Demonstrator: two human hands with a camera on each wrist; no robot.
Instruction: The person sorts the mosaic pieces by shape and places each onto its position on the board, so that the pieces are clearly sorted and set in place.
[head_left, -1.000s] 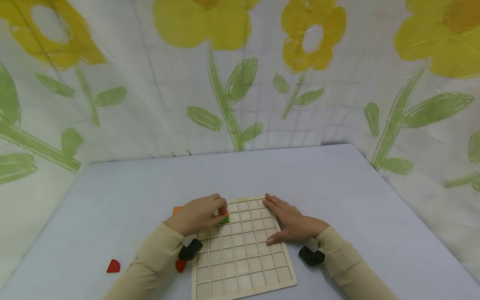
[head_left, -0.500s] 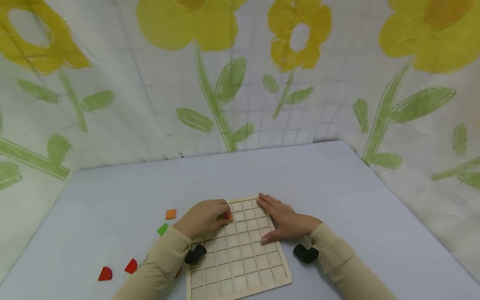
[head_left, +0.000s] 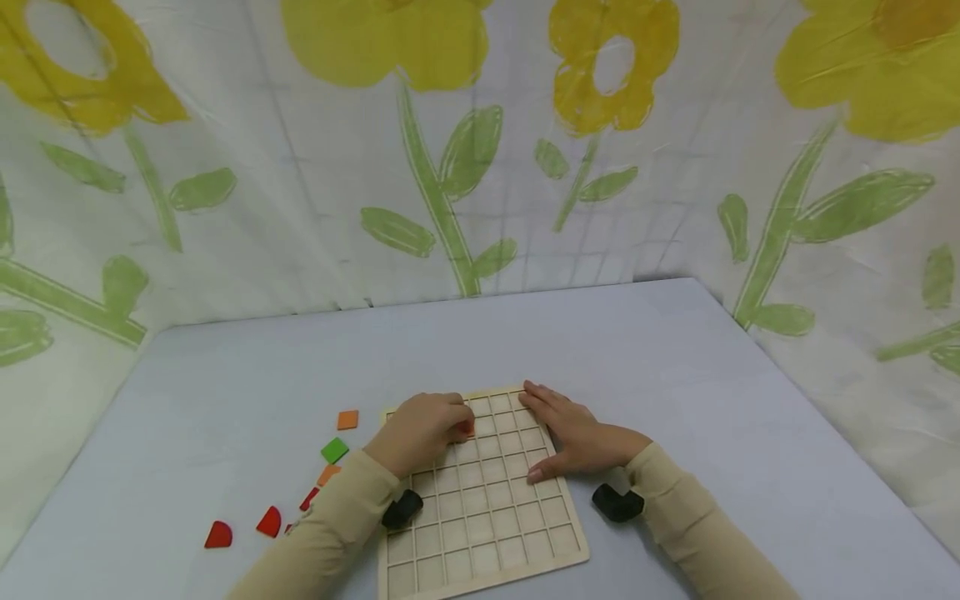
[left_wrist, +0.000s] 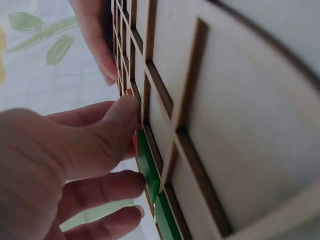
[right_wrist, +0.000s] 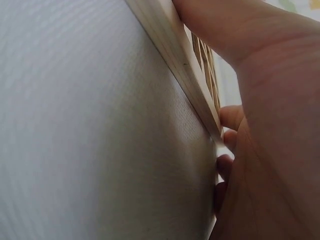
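Note:
A square wooden grid board (head_left: 487, 504) lies on the white table. Over its far rows, my left hand (head_left: 423, 427) pinches a small red tile (head_left: 467, 429) between thumb and fingers, right at the grid. In the left wrist view, the thumb hides most of that red tile (left_wrist: 135, 142), and green tiles (left_wrist: 148, 165) sit in the slots beside it. My right hand (head_left: 588, 439) rests along the board's right edge, fingers extended at the far corner and thumb lying over the squares. From the right wrist, its fingertips (right_wrist: 231, 117) show at the board's side.
Left of the board lie loose flat tiles: an orange square (head_left: 347, 420), a green square (head_left: 334, 451), another orange piece (head_left: 327, 475) and several red pieces, among them rounded wedges (head_left: 218, 535). My left sleeve (head_left: 315, 533) covers part of this area. A flowered curtain (head_left: 315, 167) hangs behind the table.
My left hand has shifted to the right along the board's far rows, uncovering more loose tiles at the left. The right hand stays at the board's edge. The head view has swayed slightly.

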